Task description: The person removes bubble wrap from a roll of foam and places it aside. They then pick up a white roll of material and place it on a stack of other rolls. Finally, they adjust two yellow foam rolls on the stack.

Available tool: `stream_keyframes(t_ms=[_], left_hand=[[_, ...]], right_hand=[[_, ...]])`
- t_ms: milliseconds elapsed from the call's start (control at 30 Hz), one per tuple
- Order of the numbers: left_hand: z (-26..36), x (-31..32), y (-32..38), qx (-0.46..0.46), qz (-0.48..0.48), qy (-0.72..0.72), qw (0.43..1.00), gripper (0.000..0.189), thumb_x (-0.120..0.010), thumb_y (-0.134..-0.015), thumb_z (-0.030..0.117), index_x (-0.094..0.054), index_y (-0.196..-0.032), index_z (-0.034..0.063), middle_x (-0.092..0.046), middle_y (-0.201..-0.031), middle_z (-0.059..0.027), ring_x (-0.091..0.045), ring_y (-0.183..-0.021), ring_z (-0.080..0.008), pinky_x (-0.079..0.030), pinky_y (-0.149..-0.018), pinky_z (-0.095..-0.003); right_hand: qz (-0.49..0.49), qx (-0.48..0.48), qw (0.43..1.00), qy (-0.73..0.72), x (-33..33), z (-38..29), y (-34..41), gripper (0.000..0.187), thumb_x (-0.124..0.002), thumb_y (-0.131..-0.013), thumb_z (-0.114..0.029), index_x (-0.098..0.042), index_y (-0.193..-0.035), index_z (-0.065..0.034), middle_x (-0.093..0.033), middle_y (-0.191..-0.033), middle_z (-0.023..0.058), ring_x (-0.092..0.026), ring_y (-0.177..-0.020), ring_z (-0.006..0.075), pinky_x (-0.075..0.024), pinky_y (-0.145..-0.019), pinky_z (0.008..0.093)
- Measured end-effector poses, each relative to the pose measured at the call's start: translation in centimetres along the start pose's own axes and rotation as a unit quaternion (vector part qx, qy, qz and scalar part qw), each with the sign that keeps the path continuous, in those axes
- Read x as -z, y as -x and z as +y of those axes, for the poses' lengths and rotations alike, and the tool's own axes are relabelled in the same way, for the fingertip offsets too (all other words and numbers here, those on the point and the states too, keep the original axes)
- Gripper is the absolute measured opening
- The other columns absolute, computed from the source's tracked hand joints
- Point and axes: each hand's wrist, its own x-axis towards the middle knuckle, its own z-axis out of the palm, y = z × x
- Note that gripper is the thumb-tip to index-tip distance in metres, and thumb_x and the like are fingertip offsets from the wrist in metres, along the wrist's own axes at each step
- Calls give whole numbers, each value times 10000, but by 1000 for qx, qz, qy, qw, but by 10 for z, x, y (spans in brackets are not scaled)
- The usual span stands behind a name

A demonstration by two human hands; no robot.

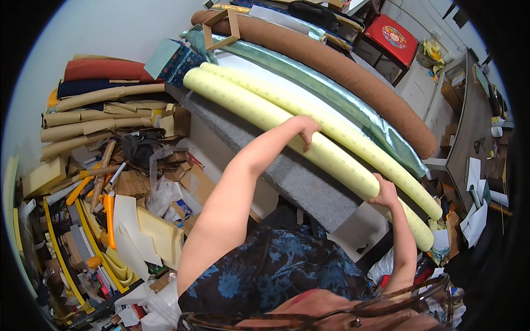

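Two long pale-yellow patterned rolls lie side by side on a grey-covered table [306,186]. My left hand [307,130] is curled over the middle of the near yellow roll [248,105], fingers around its upper side. Further right along the same roll, my right hand [385,191] grips it, thumb and fingers bent over it. The far yellow roll [364,155] rests just behind. The right ends of both rolls reach past the table's edge. Behind them are a shiny green fabric roll [331,101] and a thick brown roll [323,62].
A cardboard frame [221,29] and a light-green box [162,58] stand near the rolls' left ends. Wrapped fabric rolls [99,124] are stacked at left, above heaped scraps and a yellow-edged rack [66,265]. A red-seated chair [391,37] and a dark desk [470,107] stand at right.
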Motion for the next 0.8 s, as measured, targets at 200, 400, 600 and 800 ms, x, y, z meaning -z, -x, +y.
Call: stream_keyframes(t_ms=[200,400,600,800], left_hand=[[48,-72,45,62,13,-86,994,1295,-896,-534,643,-314,-1577,145,-501,-1418,-280,-478,-1329,-419,-293,-1127,-671],[55,-107,42,58,164,-101,980,1303,-935,-457,556,-340,-1543,151,-522,-1324,-209,-453,-1304,-397,-295,-1103,-670],[30,-62,7,51,-4,-3,999,1249,-938,-454,556,-376,-1492,149,-557,-1335,-205,-493,-1298,-386,-306,-1092,-618],[52,-49,7,109,31,-106,988,1263,-943,-461,546,-365,-1486,86,-416,-1498,-249,-370,-1419,-401,-205,-1150,-711]], right_hand=[[-243,58,956,-151,6,13,-20,929,-994,-496,-257,-599,-1313,-59,-705,-1186,124,-645,-1136,253,-501,-990,370],[-218,-25,926,-307,-15,33,-41,773,-922,-691,-350,-601,-1307,-10,-687,-1207,117,-624,-1142,203,-491,-987,360],[295,-41,954,-44,-41,6,-22,287,-746,-885,-279,-714,-1069,-61,-694,-1008,167,-668,-925,361,-511,-781,470],[359,33,913,193,10,1,-70,823,-921,-632,-349,-534,-1307,-80,-553,-1217,123,-518,-1168,324,-427,-997,476]])
